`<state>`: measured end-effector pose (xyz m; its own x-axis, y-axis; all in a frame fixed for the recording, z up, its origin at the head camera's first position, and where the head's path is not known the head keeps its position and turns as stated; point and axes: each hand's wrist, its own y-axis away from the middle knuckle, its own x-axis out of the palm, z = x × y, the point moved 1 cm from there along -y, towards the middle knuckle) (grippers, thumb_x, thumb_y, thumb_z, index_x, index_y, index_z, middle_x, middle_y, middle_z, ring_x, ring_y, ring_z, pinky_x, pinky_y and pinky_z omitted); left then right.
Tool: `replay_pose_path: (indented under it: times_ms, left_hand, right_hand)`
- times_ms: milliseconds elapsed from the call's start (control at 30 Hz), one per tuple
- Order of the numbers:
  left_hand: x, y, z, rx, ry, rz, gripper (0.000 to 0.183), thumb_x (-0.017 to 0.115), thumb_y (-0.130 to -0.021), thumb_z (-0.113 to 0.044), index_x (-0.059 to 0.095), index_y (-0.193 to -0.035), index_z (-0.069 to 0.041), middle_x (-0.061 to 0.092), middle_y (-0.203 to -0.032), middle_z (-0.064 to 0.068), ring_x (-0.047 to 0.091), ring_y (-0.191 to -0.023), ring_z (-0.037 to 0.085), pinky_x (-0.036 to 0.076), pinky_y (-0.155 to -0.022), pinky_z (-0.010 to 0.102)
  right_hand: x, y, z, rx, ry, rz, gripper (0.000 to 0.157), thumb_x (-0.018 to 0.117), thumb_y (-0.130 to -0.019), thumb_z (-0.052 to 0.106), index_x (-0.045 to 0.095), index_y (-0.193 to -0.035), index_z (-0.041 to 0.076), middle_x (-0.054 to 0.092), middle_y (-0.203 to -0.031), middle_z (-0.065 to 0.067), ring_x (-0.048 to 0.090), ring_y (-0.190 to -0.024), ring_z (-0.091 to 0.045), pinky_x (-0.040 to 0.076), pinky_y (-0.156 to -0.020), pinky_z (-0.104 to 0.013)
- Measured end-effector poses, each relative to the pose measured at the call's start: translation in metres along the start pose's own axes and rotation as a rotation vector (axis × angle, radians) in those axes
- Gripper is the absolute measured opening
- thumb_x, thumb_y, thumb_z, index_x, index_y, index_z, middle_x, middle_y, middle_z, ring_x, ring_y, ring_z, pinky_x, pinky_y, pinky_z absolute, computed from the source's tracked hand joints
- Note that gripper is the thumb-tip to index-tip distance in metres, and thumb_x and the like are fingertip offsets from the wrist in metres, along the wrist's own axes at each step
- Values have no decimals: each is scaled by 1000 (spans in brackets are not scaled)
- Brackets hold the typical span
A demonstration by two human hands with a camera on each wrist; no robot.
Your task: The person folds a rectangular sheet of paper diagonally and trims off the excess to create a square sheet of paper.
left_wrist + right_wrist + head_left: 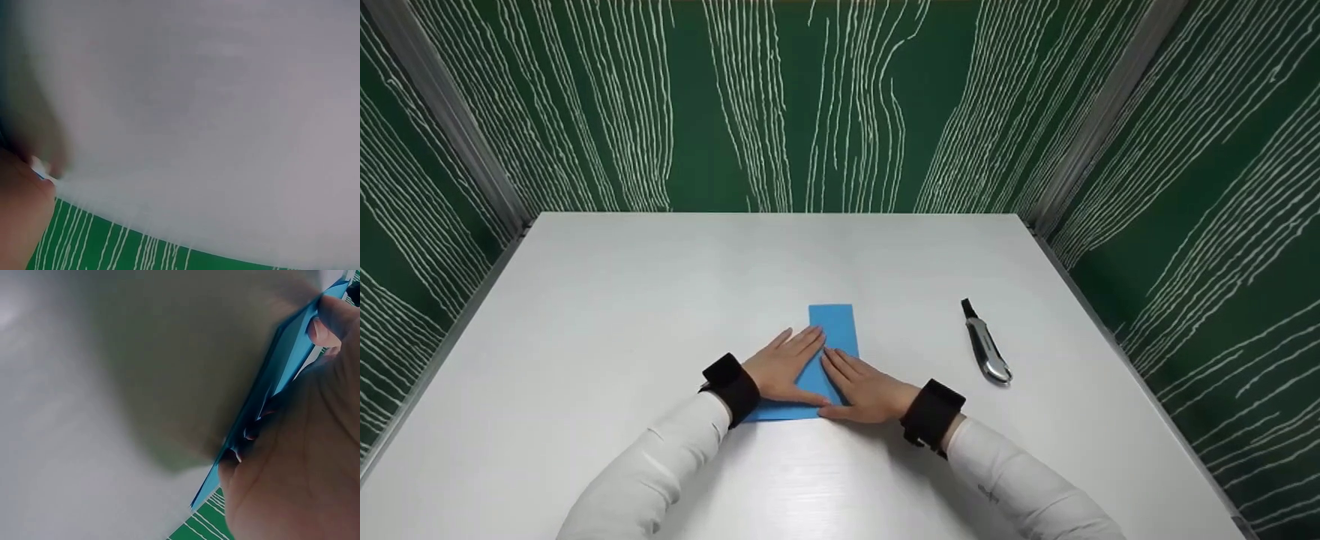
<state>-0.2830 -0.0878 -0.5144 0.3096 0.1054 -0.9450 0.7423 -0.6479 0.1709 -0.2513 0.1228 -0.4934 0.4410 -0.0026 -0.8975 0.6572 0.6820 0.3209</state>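
Observation:
A folded sheet of blue paper (834, 319) lies on the white table, with a narrow strip pointing away from me and a wider part near me. My left hand (786, 369) presses on its left side, fingers extended and thumb pointing right. From the right, my right hand (866, 388) rests on the paper with straight fingers, its thumb near the lower edge. The two thumbs nearly meet. In the right wrist view, layered edges of the blue paper (292, 343) show beside the palm. The left wrist view catches only a bit of the left hand (22, 208).
A utility knife (988, 349) with a grey and black handle lies to the right of the paper. The white table (660, 285) is bordered by green walls (697, 150) with wavy white lines and metal corner posts (1087, 142).

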Motion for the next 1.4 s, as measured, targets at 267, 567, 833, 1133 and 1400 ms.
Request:
replay_pose_path:
  times_ms: [267, 567, 833, 1133, 1400]
  left_hand:
    - [4, 23, -4, 16, 51, -11, 101, 56, -97, -64, 13, -165, -4, 9, -175, 13, 10, -164, 27, 12, -133, 52]
    - [12, 51, -6, -5, 76, -39, 81, 46, -106, -51, 17, -164, -1, 14, -174, 15, 15, -163, 31, 15, -131, 55]
    - [14, 55, -5, -8, 101, -32, 77, 43, -109, -46, 15, -164, -1, 12, -174, 15, 12, -163, 32, 12, -132, 55]
    - [11, 55, -7, -18, 96, -30, 78, 42, -108, -47, 14, -164, -1, 11, -174, 15, 11, -163, 31, 11, -132, 55]
    - [9, 58, -6, -23, 91, -34, 78, 43, -108, -46, 14, -164, 0, 12, -174, 16, 12, -163, 32, 11, -132, 54]
  right_hand:
    - [2, -1, -2, -1, 0, -2, 90, 48, -105, 55, 7, -165, 1, 3, -175, -16, 5, -164, -34, 19, -132, -50]
    - [0, 1, -1, 15, -11, 0, 91, 50, -104, 54, 8, -165, 1, 4, -175, -16, 6, -163, -34, 20, -132, -51]
    - [3, 1, -2, 22, -6, 10, 91, 47, -105, 56, 7, -165, 2, 2, -175, -16, 5, -164, -33, 16, -132, -52]
    - [0, 3, -6, 18, -28, 20, 92, 48, -104, 58, 5, -165, 4, 0, -175, -14, 3, -164, -32, 15, -132, -53]
    - [-2, 11, -18, 14, -51, 9, 90, 51, -104, 54, 7, -165, 3, 2, -175, -16, 5, -164, -34, 17, -132, -54]
